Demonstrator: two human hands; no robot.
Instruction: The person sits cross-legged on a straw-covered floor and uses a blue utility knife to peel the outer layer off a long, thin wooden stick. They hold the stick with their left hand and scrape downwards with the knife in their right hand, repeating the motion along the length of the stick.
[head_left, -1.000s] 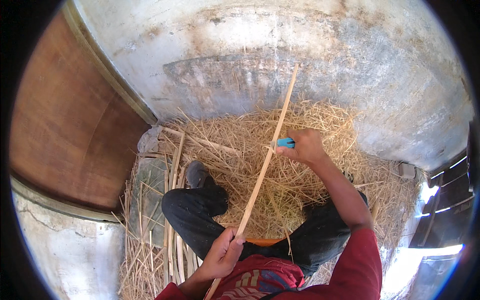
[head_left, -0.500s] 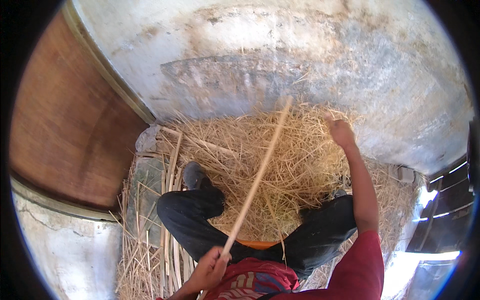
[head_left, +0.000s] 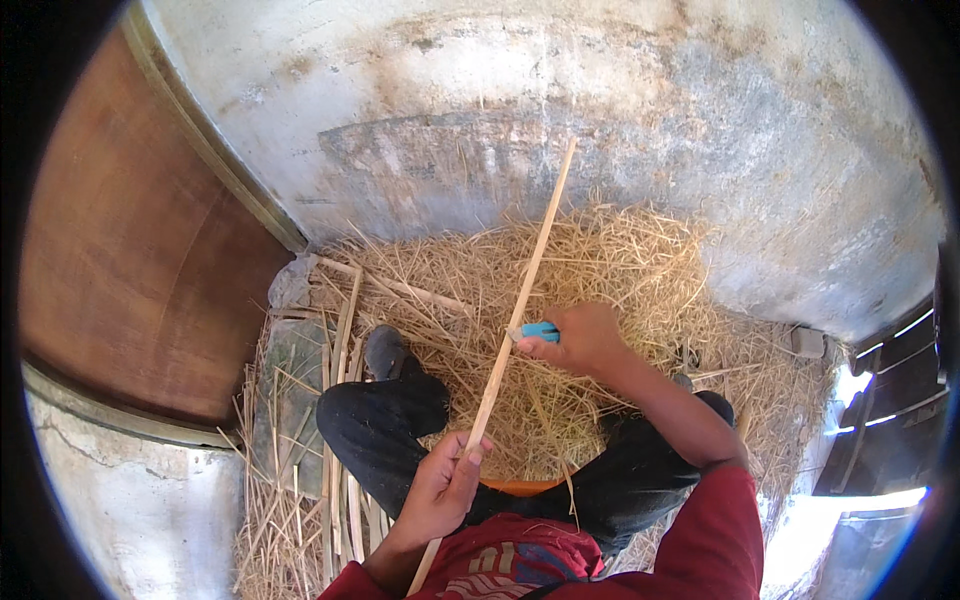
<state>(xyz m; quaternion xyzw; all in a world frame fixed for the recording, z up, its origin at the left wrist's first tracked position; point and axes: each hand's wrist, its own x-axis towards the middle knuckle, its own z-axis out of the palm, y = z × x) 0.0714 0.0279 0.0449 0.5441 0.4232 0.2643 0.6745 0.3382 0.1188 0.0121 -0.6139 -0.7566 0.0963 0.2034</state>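
A long pale strip, seemingly bamboo (head_left: 545, 232), slants from my lap up toward the wall. My left hand (head_left: 447, 487) is closed around its lower part, close to my shirt. My right hand (head_left: 585, 340) grips a cutter knife with a light blue handle (head_left: 540, 331). The short blade meets the strip around its middle, with the right thumb near the blade against the strip. Most of the knife's handle is hidden inside my fingers.
A heap of straw-like shavings (head_left: 640, 260) covers the floor between my legs and the stained wall (head_left: 560, 90). More long strips (head_left: 338, 400) lie left of my knee beside a grey slab (head_left: 288, 400). A brown door panel (head_left: 150, 230) stands at left; a small block (head_left: 808, 343) sits at right.
My right hand has come from the far right, over the shavings, back to the strip with the knife. My left hand has risen slightly, and the strip's far end reaches higher.
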